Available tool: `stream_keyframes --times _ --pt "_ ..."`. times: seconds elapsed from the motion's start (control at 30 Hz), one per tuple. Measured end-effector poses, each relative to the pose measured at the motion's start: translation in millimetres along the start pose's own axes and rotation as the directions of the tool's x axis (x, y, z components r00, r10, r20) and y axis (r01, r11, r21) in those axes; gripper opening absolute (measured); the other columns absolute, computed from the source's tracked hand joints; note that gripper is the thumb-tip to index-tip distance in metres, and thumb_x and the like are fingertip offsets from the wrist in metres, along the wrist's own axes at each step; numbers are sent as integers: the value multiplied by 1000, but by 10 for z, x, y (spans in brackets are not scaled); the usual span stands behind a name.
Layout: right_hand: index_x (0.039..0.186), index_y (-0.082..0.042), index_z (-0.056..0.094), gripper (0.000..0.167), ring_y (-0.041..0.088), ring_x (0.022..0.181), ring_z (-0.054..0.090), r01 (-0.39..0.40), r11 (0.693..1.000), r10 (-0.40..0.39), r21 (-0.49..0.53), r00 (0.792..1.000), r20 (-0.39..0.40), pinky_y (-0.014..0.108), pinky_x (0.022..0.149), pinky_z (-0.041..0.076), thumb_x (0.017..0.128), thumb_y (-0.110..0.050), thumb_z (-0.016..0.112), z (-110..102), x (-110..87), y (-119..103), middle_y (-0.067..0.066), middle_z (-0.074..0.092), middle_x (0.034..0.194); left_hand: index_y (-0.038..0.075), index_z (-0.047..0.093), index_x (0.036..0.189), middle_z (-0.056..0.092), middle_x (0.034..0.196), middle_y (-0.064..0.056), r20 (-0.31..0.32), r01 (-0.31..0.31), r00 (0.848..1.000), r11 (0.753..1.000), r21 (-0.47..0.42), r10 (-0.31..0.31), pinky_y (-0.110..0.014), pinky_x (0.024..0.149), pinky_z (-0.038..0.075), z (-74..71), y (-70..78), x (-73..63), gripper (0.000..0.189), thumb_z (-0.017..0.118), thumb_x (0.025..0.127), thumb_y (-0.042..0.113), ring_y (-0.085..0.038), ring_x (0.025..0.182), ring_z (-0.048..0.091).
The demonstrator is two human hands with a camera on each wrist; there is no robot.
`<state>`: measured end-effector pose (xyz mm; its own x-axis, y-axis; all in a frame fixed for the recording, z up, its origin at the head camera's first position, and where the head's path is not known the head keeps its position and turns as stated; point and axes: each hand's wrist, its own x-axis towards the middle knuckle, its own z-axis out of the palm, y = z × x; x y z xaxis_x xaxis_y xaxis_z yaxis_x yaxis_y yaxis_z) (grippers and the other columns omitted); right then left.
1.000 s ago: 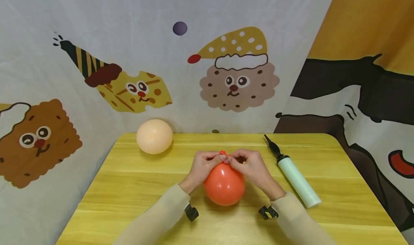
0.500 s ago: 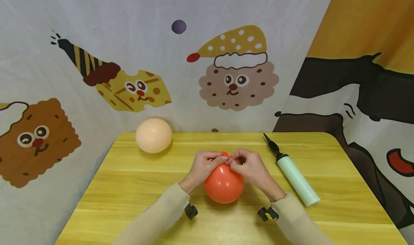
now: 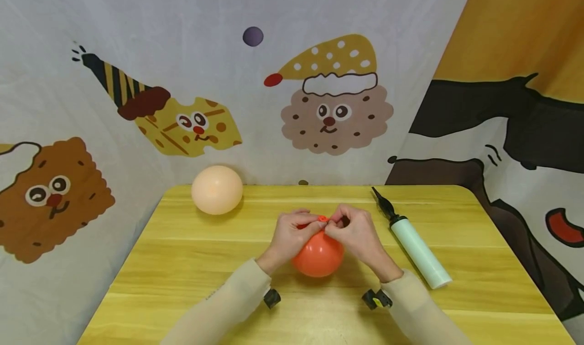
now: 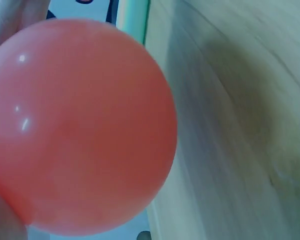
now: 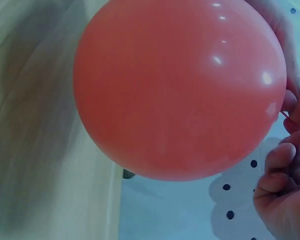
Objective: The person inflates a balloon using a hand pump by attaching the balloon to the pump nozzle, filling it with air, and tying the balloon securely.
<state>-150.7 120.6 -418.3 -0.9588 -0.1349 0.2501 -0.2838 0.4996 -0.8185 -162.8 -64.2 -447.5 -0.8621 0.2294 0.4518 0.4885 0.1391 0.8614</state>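
A round, inflated red balloon (image 3: 318, 258) hangs below both hands over the middle of the table, its neck pointing up. My left hand (image 3: 288, 236) pinches the neck between thumb and index finger, just under the rolled mouth (image 3: 323, 218). From the other side my right hand (image 3: 360, 233) pinches at the same neck with thumb and forefinger. In the right wrist view the balloon (image 5: 180, 90) covers most of the picture, and a thin red stretch of neck (image 5: 284, 114) shows by the fingertips. The left wrist view is largely filled by the balloon (image 4: 85, 130).
A peach balloon (image 3: 217, 190) rests at the table's back left. To the right lies a mint-green hand pump (image 3: 420, 254) with a black nozzle (image 3: 385, 205). Behind the wooden table (image 3: 182, 264) hangs a cartoon-printed cloth (image 3: 255, 132).
Both hands stay at the neck while the red balloon's mouth shifts slightly right. The balloon body has risen a little, and the right hand's knuckles have lifted. The peach balloon and pump stay put.
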Motion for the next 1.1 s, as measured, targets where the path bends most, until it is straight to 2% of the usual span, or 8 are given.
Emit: stream_keyframes --times 0.17,0.33,0.47,0.6,0.77,0.83,0.97,1.1 --pt "71 -16 61 20 11 61 50 165 984 -172 -69 980 -103 23 52 43 72 0 74 9 -17 -22 -7 56 66 4 83 98 79 90 -5 -49 -1 999 1000 5 1 -43 100 51 30 19 -18 10 79 89 4 -20 92 72" --pt "69 -15 58 24 5 60 46 318 932 -347 -174 920 -183 22 49 41 68 3 74 40 -38 -10 -8 51 66 3 83 96 79 89 -8 -59 78 995 992 -94 -84 -36 89 58 43 50 -22 9 79 88 5 -17 87 69" --pt "70 -13 55 24 5 59 46 420 870 -474 -257 856 -205 19 48 43 67 4 72 50 -43 3 -5 51 66 3 83 97 78 91 -10 -39 167 983 968 -186 -177 -35 78 63 39 83 -6 10 79 90 8 -16 85 71" --pt "70 -11 54 24 8 59 50 508 784 -593 -357 783 -189 18 48 45 66 5 72 51 -34 11 -1 53 66 1 81 98 79 90 -9 -21 222 973 955 -197 -230 -33 79 62 24 98 15 12 80 89 9 -15 86 74" --pt "71 -9 54 27 12 60 50 555 708 -665 -437 732 -148 23 50 48 65 5 76 51 -18 10 -1 52 66 0 65 96 75 80 -7 5 261 963 931 -257 -269 -34 77 62 0 115 35 18 80 88 4 -16 81 73" --pt "71 -8 53 26 13 60 48 567 691 -679 -450 723 -132 27 52 48 67 4 75 51 -13 8 -1 51 66 1 60 94 74 79 -7 10 266 962 925 -271 -274 -34 77 62 -4 118 35 22 81 87 4 -16 79 73" --pt "72 -7 53 19 16 59 47 584 664 -699 -466 706 -111 33 56 49 69 4 68 55 4 7 0 49 66 1 70 94 76 84 -9 10 244 968 937 -248 -250 -36 79 62 0 110 31 15 82 89 8 -15 79 73" --pt "73 -6 53 14 19 58 48 604 621 -730 -501 677 -88 36 59 51 71 3 64 63 28 25 2 49 67 3 79 97 78 90 -9 -10 125 992 980 -154 -128 -39 98 57 13 86 40 7 80 92 8 -15 86 75"
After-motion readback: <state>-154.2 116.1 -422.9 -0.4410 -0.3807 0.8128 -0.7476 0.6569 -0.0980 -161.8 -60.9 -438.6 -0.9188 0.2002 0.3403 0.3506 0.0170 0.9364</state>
